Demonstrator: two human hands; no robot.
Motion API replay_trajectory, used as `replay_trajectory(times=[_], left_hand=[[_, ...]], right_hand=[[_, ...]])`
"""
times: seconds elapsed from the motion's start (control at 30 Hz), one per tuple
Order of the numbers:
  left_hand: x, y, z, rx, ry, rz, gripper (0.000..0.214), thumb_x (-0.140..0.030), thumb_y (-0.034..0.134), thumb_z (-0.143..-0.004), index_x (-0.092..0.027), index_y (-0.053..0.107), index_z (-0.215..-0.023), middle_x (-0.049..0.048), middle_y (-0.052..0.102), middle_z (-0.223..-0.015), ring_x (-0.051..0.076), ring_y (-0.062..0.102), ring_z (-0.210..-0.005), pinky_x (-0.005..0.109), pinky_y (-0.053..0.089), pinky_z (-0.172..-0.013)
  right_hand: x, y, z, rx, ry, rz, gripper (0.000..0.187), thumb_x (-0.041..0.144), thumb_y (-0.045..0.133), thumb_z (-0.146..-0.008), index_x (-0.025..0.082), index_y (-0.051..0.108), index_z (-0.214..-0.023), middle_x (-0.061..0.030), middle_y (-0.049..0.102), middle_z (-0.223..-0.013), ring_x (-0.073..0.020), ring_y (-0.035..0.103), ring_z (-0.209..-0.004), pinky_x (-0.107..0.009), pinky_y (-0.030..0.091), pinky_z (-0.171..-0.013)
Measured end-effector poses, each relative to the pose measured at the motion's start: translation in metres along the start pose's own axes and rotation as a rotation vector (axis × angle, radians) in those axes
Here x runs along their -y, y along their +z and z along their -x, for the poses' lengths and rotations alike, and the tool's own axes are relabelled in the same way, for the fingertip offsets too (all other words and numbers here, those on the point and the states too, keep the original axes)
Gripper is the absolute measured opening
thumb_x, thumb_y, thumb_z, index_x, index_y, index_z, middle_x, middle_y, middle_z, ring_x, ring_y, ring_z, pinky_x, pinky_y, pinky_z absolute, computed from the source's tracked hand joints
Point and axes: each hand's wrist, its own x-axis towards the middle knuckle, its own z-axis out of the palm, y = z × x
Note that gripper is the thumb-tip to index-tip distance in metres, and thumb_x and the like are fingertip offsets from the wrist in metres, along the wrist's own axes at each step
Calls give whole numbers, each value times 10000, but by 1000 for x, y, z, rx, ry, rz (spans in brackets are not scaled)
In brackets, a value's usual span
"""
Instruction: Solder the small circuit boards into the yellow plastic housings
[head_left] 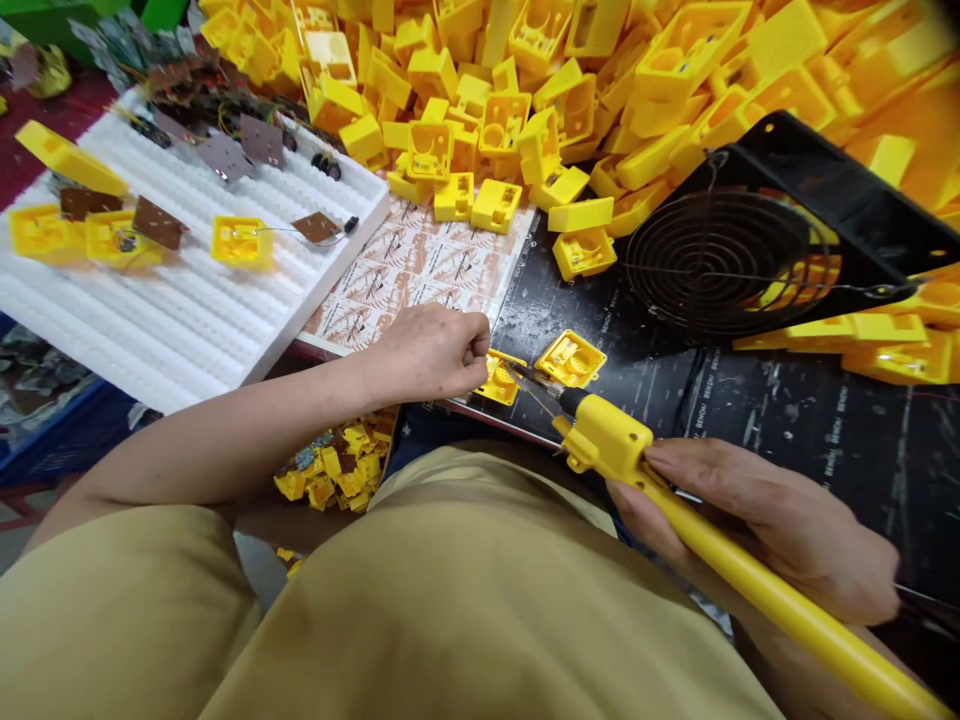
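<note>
My right hand (780,515) is wrapped around the yellow handle of a soldering iron (615,440), its thin metal tip pointing left. The tip reaches a small yellow plastic case (501,380) at the table's front edge. My left hand (435,350) is closed, its curled fingers against the left side of that case. What is pinched in them is hidden. A second open yellow case (571,358), with metal parts inside, lies just behind the iron's tip.
Yellow cases (502,120) are heaped along the back. A black fan (750,230) stands at the right. On the left, a white foam board (217,330) carries cases and brown circuit boards (261,140). More yellow pieces (337,470) lie below the table edge.
</note>
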Motion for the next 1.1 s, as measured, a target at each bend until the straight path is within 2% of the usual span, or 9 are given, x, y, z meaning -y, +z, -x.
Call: replay_trajectory(times=[0.1,0.23,0.3,0.4,0.47,0.67,0.83,1.0,1.1], left_hand=[[-3,-4,-2,35,-8,-26,111,-197,545,-719,-170,652,-734,10,672,-633,135,602,-579,235,408,-572],[-6,-9,-5,102,-12,-63,112,-202,552,-723,-173,658,-741,17,668,-637,156,607,-603,251,402,-581],[-7,-10,-7,128,-15,-85,114,-201,553,-721,-176,661,-746,19,663,-640,168,608,-617,258,387,-581],[-8,-12,-8,140,2,-133,129,-212,545,-731,-183,668,-758,17,651,-635,171,595,-619,261,358,-570],[-8,-12,-9,148,17,-173,144,-221,539,-739,-185,675,-769,20,649,-634,176,590,-616,266,342,-560],[-7,-11,-10,133,39,-188,145,-210,551,-711,-191,689,-749,25,635,-591,188,599,-625,278,399,-600],[-7,-11,-11,124,40,-181,102,-210,552,-696,-183,650,-700,7,609,-563,136,523,-534,257,302,-528],[-9,-14,-11,148,38,-206,125,-216,540,-708,-177,658,-724,7,609,-583,131,525,-548,252,263,-520],[-10,-14,-11,169,26,-203,137,-221,537,-722,-177,664,-752,13,634,-626,143,548,-580,252,276,-535]], right_hand=[[7,0,-10,12,-81,42,43,217,647,-869,213,608,-888,12,663,-691,-107,650,-581,-161,537,-505],[9,0,-18,39,-106,79,123,246,606,-907,201,602,-793,4,639,-654,-96,634,-570,-150,537,-521],[7,0,-17,73,-149,71,67,202,673,-856,184,612,-835,-4,662,-699,-103,651,-620,-166,564,-579],[5,-3,-19,102,-272,41,195,139,743,-782,135,617,-931,-49,691,-779,-126,675,-721,-207,589,-648],[6,-10,-23,115,-295,56,155,154,723,-808,141,613,-916,-52,691,-764,-120,676,-711,-199,584,-628],[6,-24,-23,113,-139,189,91,263,567,-936,218,605,-866,-23,677,-705,-108,657,-602,-181,555,-529],[2,-18,-6,44,-31,152,93,285,567,-939,206,601,-904,-28,676,-726,-94,656,-650,-176,542,-571],[1,-18,-6,65,-13,146,141,326,537,-956,197,589,-935,-33,681,-737,-99,657,-641,-181,537,-551],[0,-19,-6,69,-41,137,195,303,580,-932,182,577,-1085,-44,699,-787,-121,683,-673,-190,568,-580]])
